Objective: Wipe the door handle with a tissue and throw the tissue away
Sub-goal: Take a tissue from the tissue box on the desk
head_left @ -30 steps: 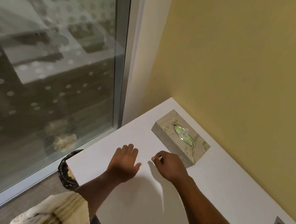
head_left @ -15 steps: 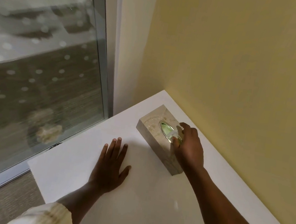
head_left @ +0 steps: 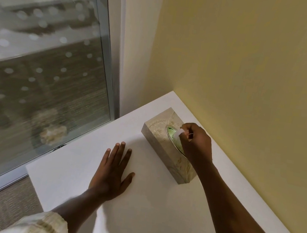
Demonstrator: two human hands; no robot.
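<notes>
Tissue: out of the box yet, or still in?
Partly out. The right hand pinches the tissue, whose lower end still sits in the box opening.

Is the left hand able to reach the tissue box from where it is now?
Probably yes: the left hand lies flat on the white table beside the tissue box, with bare tabletop between; only the right hand covers its opening.

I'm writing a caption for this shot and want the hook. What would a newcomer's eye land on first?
First the right hand, its grip pinching a white tissue at the oval slot of the pale patterned tissue box, which sits on the white table near the yellow wall. Next the left hand, flat on the table, and the dotted glass panel at left.
</notes>
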